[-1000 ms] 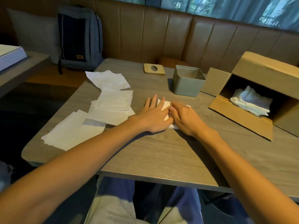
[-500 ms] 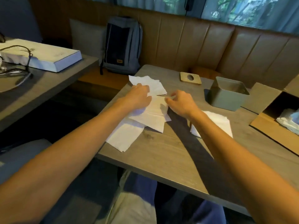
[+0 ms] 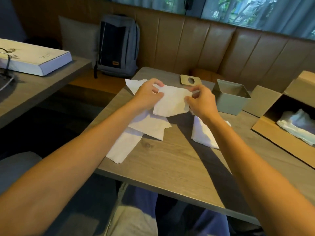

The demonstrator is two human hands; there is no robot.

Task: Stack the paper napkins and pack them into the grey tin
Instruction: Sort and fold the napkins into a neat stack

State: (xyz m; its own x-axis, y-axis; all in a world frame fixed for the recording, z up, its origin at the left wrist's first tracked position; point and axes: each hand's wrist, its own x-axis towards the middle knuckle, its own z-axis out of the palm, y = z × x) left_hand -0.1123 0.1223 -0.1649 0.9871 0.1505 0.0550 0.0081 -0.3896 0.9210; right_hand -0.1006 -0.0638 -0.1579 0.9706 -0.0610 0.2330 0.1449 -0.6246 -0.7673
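Pinching napkin (image 3: 171,103) aloft: left hand (image 3: 148,96), right hand (image 3: 202,103) | stacked napkins (image 3: 203,133) half-hidden by right forearm

- Napkins (image 3: 172,101): plain white.
- Tin (image 3: 230,97): matte grey.
- Table (image 3: 170,160): grey-brown wood grain.
- Box (image 3: 272,133): tan cardboard.
- Backpack (image 3: 117,46): grey, dark front panel.
- Bench (image 3: 204,48): brown, vertical seams.

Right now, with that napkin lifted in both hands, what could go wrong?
1. The held napkin is thin and pinched at both sides by the left hand and right hand; pulling apart might tear it.
2. The loose napkins lie skewed, one near the table edge, so a forearm could sweep it off.
3. The grey tin looks narrow; an untidy stack may crumple going in.
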